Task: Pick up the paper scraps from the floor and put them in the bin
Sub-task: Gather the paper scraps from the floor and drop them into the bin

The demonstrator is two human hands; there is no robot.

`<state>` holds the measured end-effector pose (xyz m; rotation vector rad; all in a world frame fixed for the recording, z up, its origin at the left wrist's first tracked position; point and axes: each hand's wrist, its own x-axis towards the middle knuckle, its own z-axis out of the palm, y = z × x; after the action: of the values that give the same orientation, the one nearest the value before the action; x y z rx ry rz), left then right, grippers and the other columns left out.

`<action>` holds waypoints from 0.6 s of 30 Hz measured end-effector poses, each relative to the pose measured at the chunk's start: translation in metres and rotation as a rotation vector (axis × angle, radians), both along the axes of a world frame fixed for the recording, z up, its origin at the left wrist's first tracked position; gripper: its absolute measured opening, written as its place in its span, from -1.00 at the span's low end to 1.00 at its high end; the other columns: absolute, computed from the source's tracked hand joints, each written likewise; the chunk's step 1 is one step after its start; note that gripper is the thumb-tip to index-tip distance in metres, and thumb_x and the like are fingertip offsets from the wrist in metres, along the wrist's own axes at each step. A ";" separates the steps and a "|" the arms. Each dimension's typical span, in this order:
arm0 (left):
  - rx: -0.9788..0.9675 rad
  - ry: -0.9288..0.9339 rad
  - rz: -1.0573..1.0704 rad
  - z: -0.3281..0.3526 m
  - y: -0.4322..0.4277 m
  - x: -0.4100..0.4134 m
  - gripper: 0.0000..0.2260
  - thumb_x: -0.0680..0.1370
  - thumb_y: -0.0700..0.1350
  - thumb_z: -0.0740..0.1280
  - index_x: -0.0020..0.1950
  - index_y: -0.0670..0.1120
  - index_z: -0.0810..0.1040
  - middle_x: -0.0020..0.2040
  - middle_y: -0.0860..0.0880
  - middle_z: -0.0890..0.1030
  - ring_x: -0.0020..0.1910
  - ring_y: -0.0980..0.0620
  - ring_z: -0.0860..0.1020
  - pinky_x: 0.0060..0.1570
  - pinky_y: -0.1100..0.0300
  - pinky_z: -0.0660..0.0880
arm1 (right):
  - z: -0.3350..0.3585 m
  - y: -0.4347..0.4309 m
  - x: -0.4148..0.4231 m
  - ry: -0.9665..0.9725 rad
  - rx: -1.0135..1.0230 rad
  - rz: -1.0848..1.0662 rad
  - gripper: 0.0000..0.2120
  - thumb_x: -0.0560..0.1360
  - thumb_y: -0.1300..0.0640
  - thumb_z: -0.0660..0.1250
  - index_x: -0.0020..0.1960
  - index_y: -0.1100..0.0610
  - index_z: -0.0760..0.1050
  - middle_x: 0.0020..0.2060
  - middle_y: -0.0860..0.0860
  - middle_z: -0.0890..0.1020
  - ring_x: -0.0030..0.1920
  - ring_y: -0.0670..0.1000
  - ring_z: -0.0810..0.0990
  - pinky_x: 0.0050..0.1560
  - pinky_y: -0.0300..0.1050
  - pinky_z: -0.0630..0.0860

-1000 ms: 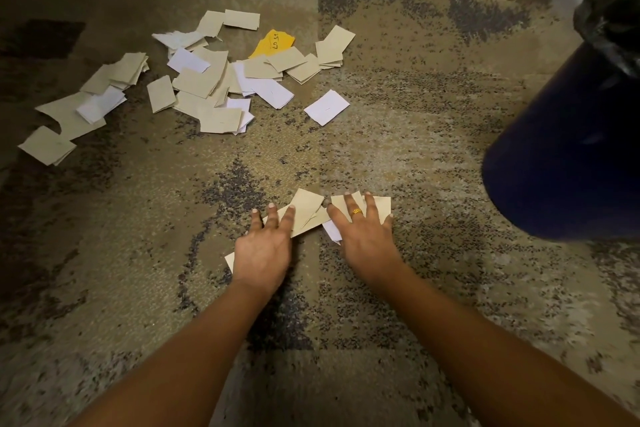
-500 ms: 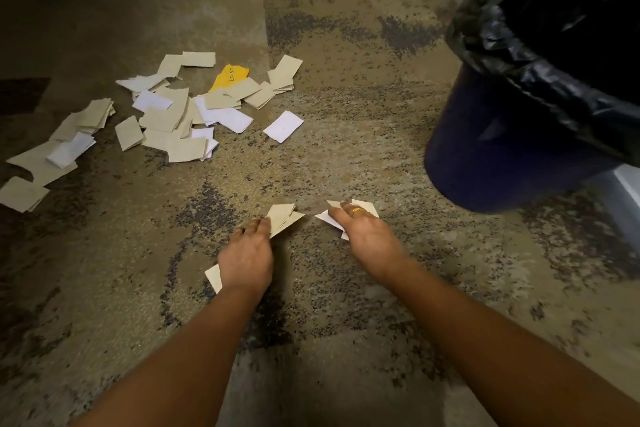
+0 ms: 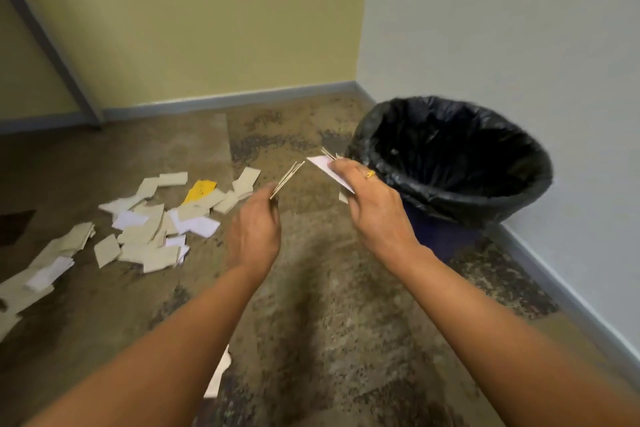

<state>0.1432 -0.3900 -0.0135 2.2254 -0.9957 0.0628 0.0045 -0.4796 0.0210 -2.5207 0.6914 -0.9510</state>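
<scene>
Head view, left hand (image 3: 254, 232): fingers curled round a thin stack of beige paper scraps (image 3: 286, 178).
Right hand (image 3: 374, 204): pinched white and beige paper scraps (image 3: 325, 165) just beside the black-lined dark blue bin (image 3: 485, 204).
Mottled carpet floor (image 3: 329, 305): scattered beige, white and yellow scraps (image 3: 152, 229) lay at left.

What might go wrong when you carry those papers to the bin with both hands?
The left hand pinches its thin stack over bare carpet, not over the bin, so loose pieces may slip and land on the floor. The right hand holds fanned scraps just beside the rim, so some might miss. One lone scrap lies by the left forearm and could easily be forgotten.
</scene>
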 end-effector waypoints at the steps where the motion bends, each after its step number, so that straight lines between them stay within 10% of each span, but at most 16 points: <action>1: -0.032 -0.022 -0.013 0.015 -0.010 -0.002 -0.72 0.62 -0.14 0.07 0.23 0.04 0.48 0.01 -0.13 0.60 -0.03 -0.24 0.52 -0.22 0.09 0.31 | 0.016 -0.006 -0.002 -0.057 -0.027 -0.009 -0.56 0.43 0.39 0.16 0.28 0.20 0.46 0.25 0.11 0.52 0.21 0.15 0.52 0.15 0.06 0.50; 10: -0.013 -0.331 -0.284 0.105 -0.099 -0.053 -0.65 0.65 -0.13 0.03 0.43 0.06 0.26 0.42 0.06 0.34 0.34 0.00 0.34 0.10 0.02 0.41 | 0.068 -0.087 -0.074 0.036 -0.193 -0.405 -0.68 0.59 0.17 0.17 0.32 0.11 0.42 0.32 0.07 0.47 0.27 0.13 0.47 0.13 0.02 0.45; 18: 0.355 -0.297 -0.506 0.061 -0.131 -0.091 -0.44 0.56 0.29 -0.03 0.51 0.11 0.07 0.53 0.00 0.12 0.52 -0.02 0.04 0.39 -0.15 0.12 | 0.017 -0.101 -0.115 0.332 -0.031 -0.542 -0.50 0.56 -0.22 0.04 0.37 0.04 0.34 0.34 0.00 0.44 0.36 0.04 0.36 0.22 0.11 0.35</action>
<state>0.0518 -0.5214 0.0471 2.2374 -1.8296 -0.0131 -0.1107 -0.5805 0.0381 -2.5926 1.5251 -0.6962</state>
